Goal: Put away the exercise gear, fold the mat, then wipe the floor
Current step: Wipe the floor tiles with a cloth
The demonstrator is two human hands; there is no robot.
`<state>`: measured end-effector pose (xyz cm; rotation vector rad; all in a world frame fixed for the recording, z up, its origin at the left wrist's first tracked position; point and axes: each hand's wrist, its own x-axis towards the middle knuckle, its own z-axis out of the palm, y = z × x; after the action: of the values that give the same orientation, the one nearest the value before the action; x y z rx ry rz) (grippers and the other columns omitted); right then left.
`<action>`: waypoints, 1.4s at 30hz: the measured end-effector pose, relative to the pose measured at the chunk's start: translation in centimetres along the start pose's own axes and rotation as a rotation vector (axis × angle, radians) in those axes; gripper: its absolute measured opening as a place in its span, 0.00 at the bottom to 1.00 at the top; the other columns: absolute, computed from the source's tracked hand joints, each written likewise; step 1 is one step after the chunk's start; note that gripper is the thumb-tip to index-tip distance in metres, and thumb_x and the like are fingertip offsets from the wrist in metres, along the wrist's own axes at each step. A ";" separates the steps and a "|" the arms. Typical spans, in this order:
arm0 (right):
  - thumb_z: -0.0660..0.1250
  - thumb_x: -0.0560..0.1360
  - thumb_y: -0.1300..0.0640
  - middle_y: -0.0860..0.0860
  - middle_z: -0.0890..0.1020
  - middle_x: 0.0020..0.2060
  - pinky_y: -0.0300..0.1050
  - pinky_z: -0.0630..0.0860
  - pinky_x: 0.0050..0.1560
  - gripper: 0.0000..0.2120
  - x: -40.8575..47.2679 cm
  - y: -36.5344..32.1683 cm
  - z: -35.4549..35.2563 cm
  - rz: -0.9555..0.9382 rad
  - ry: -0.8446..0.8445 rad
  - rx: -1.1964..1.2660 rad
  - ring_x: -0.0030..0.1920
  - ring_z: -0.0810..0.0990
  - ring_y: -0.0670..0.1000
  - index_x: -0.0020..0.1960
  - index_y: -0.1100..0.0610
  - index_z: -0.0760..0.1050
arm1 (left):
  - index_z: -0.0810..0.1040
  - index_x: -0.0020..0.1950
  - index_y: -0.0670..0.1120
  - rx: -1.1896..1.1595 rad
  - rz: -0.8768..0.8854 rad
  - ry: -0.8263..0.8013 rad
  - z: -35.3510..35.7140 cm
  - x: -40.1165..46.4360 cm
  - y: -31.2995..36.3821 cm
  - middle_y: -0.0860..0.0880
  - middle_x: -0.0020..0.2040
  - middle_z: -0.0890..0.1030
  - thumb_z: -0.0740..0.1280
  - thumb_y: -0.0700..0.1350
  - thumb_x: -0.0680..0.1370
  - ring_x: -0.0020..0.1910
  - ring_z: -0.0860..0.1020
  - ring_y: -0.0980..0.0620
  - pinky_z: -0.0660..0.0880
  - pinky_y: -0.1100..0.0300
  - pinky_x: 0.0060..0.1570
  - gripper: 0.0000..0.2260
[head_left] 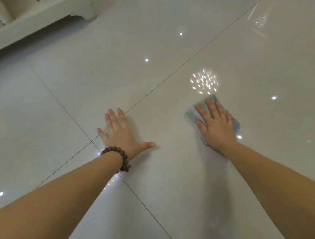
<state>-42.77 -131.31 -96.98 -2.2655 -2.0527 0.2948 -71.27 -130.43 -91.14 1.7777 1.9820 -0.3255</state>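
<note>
While she kneels: wiping the floor (166, 44).
Right hand (216, 126): flat, fingers straight, pressing blue cloth (191, 113) onto tile.
Left hand (123, 132): splayed, bracing, holding nothing.
Risk: glossy damp tile may let the bracing palm slide.

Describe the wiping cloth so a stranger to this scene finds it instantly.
Start at the glossy pale tiled floor, then follow the bare-wristed right hand. The cloth is the folded grey-blue pad pressed flat under its palm, the only fabric in view; the left hand, with the bead bracelet, rests on bare tile.
</note>
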 end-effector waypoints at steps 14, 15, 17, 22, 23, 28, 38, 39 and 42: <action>0.48 0.81 0.43 0.55 0.49 0.77 0.61 0.42 0.73 0.27 10.8 -12.3 -0.3 0.496 -0.003 0.173 0.76 0.46 0.60 0.78 0.49 0.48 | 0.18 0.64 0.41 0.082 -0.114 -0.181 2.4 -0.2 -8.0 0.41 0.73 0.25 0.57 0.84 0.50 0.73 0.27 0.42 0.39 0.33 0.69 0.70; 0.49 0.81 0.44 0.56 0.51 0.77 0.61 0.45 0.73 0.27 9.3 -16.4 1.0 0.288 0.007 0.158 0.76 0.48 0.61 0.78 0.49 0.51 | 0.17 0.64 0.41 0.073 -0.115 -0.178 2.4 -0.2 -7.9 0.41 0.73 0.25 0.56 0.84 0.50 0.73 0.27 0.42 0.39 0.33 0.69 0.70; 0.51 0.80 0.45 0.54 0.57 0.76 0.61 0.49 0.72 0.25 4.1 -22.9 3.1 -0.388 -0.088 0.079 0.75 0.54 0.60 0.76 0.46 0.57 | 0.14 0.61 0.41 0.070 -0.111 -0.166 2.5 -0.2 -8.0 0.41 0.72 0.24 0.54 0.84 0.49 0.72 0.26 0.42 0.38 0.32 0.69 0.69; 0.53 0.79 0.46 0.51 0.59 0.76 0.60 0.52 0.73 0.23 11.7 -16.7 1.4 -0.312 0.000 0.026 0.76 0.54 0.55 0.75 0.43 0.58 | 0.14 0.61 0.43 0.004 -0.099 -0.179 2.4 -0.2 -8.2 0.46 0.64 0.16 0.55 0.84 0.48 0.71 0.24 0.43 0.36 0.32 0.68 0.70; 0.51 0.80 0.45 0.50 0.55 0.77 0.60 0.48 0.74 0.24 14.1 -14.7 0.2 0.006 0.016 0.113 0.77 0.49 0.55 0.76 0.43 0.55 | 0.14 0.61 0.43 0.009 -0.095 -0.181 2.4 -0.2 -8.1 0.45 0.63 0.16 0.55 0.84 0.48 0.70 0.23 0.43 0.35 0.32 0.68 0.70; 0.52 0.80 0.44 0.51 0.54 0.77 0.59 0.43 0.73 0.24 9.2 -22.8 2.4 -0.265 -0.043 0.078 0.77 0.47 0.56 0.75 0.43 0.56 | 0.15 0.62 0.42 0.002 -0.098 -0.176 2.3 -0.2 -8.0 0.45 0.65 0.17 0.56 0.84 0.49 0.69 0.22 0.44 0.36 0.32 0.69 0.70; 0.53 0.78 0.43 0.52 0.62 0.75 0.60 0.49 0.73 0.24 0.8 -18.3 3.3 0.061 0.164 0.110 0.76 0.54 0.57 0.73 0.43 0.63 | 0.22 0.71 0.41 0.013 -0.083 -0.166 2.0 -0.7 -7.8 0.42 0.73 0.25 0.59 0.83 0.52 0.73 0.27 0.43 0.38 0.32 0.70 0.71; 0.54 0.77 0.43 0.51 0.63 0.74 0.59 0.51 0.73 0.23 -1.2 -19.3 4.1 -0.201 0.129 0.079 0.75 0.56 0.57 0.72 0.43 0.64 | 0.23 0.71 0.41 0.014 -0.084 -0.167 1.9 -0.9 -7.8 0.42 0.73 0.25 0.59 0.82 0.52 0.73 0.27 0.43 0.38 0.32 0.70 0.71; 0.53 0.78 0.41 0.49 0.63 0.74 0.57 0.53 0.72 0.23 -1.2 -15.2 3.0 -0.692 -0.040 -0.009 0.75 0.58 0.55 0.72 0.41 0.63 | 0.24 0.72 0.42 0.013 -0.083 -0.174 1.7 -1.2 -7.7 0.42 0.73 0.25 0.61 0.82 0.53 0.73 0.27 0.43 0.39 0.32 0.70 0.70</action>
<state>-58.30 -131.17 -97.04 -1.4162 -2.6789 0.2736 -78.46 -133.31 -93.05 1.6188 1.9371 -0.5037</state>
